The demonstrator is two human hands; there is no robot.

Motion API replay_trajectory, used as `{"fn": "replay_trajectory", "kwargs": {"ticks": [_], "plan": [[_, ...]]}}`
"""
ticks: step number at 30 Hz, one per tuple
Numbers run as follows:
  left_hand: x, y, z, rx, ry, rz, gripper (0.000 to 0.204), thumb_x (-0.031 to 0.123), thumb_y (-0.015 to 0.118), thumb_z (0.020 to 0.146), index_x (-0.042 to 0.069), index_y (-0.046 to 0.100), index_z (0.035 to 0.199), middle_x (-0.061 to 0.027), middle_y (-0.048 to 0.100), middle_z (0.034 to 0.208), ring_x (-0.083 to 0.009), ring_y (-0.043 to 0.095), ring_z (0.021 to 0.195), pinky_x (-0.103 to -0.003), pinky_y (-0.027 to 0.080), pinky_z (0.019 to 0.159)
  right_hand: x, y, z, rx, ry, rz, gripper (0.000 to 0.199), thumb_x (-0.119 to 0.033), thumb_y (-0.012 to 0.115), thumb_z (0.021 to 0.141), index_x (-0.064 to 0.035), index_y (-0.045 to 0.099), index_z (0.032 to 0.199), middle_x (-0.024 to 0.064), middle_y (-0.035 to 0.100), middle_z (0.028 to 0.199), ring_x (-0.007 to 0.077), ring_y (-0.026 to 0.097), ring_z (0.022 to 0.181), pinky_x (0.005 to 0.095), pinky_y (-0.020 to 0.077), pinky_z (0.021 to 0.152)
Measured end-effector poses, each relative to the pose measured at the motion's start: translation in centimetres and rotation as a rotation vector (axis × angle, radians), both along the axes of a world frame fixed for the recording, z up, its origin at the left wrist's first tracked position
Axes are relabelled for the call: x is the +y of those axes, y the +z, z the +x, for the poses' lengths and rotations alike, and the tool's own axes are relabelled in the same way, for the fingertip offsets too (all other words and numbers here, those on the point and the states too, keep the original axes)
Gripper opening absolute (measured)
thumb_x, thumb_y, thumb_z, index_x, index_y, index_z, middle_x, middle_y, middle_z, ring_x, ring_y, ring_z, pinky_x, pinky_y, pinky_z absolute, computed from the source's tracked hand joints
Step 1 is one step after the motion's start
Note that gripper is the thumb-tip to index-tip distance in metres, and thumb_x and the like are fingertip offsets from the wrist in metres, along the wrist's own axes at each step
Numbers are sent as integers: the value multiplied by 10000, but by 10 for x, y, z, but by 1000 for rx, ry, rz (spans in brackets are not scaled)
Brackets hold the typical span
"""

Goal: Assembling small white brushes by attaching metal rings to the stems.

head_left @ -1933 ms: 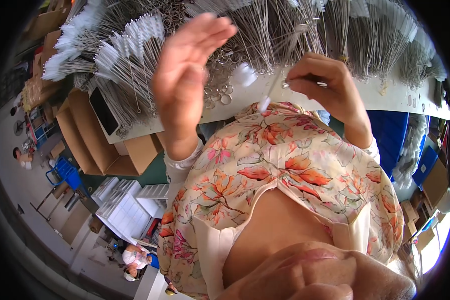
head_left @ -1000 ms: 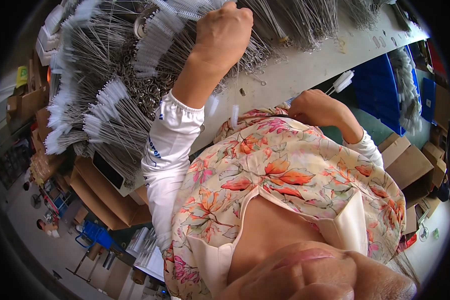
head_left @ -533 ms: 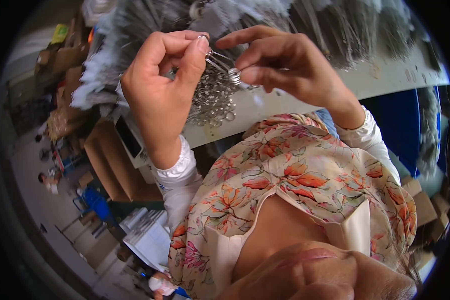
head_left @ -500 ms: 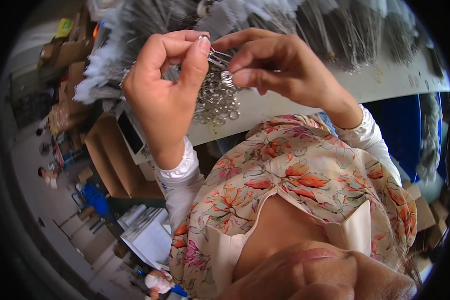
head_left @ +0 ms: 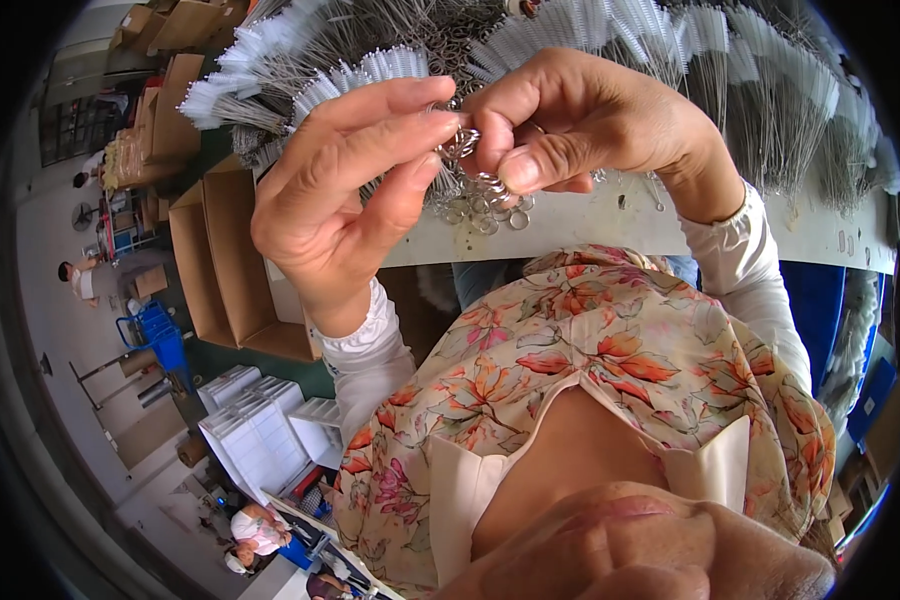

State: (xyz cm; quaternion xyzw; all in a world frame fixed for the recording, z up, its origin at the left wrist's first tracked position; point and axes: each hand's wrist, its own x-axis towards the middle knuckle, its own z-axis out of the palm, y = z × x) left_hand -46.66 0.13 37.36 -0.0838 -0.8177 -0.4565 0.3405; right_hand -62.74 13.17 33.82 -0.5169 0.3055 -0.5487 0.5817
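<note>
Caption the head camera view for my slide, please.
Right hand pinches metal rings, left hand beside it, near bundles of white-bristled wire brushes.

Shirt: cream is overlaid with an orange and pink floral print
Sleeves: white
Rings: silver
Brushes: tipped in white
Box: brown

Open cardboard box left, by the table edge; blue trolley beyond it, white plastic crates nearer. Co-worker in pale top lower left, fan far left. Dark-blue panel right, more cardboard boxes upper left.
</note>
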Motion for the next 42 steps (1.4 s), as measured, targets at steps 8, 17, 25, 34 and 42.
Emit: {"fn": "replay_trajectory", "kwargs": {"ticks": [8,17,25,34,42], "plan": [[-7,-11,-1,79,45,-63,288,-135,664,683,-17,670,945,-179,654,931,-216,659,833,-262,543,676,-8,-2,0,0,-17,6,167,-175,658,851,-8,652,855,3,610,730,26,435,507,177,341,448],[14,-21,-2,116,187,121,269,-125,621,737,-126,591,1004,-219,608,1022,-265,658,848,-312,576,728,-9,-4,8,99,-166,8,184,-200,684,832,-27,674,892,-6,625,761,42,481,558,183,397,499],[4,-32,-11,309,324,-126,271,-44,671,732,-82,622,996,-178,654,936,-204,670,753,-253,564,627,1,12,16,-147,-498,120,137,-120,618,882,-11,644,960,-5,615,776,21,500,617,176,395,528],[1,-29,-11,272,356,-166,240,-37,684,715,-54,659,953,-150,668,931,-165,665,738,-217,548,609,-13,1,18,-57,-490,-54,140,-124,642,864,-3,651,935,4,636,762,32,515,621,171,401,539],[2,-10,-2,31,167,-92,289,-129,577,718,-133,615,1004,-228,647,973,-213,639,878,-283,520,771,-14,7,1,31,-355,43,168,-109,712,793,-6,689,924,41,674,751,64,581,577,181,470,502]]}}
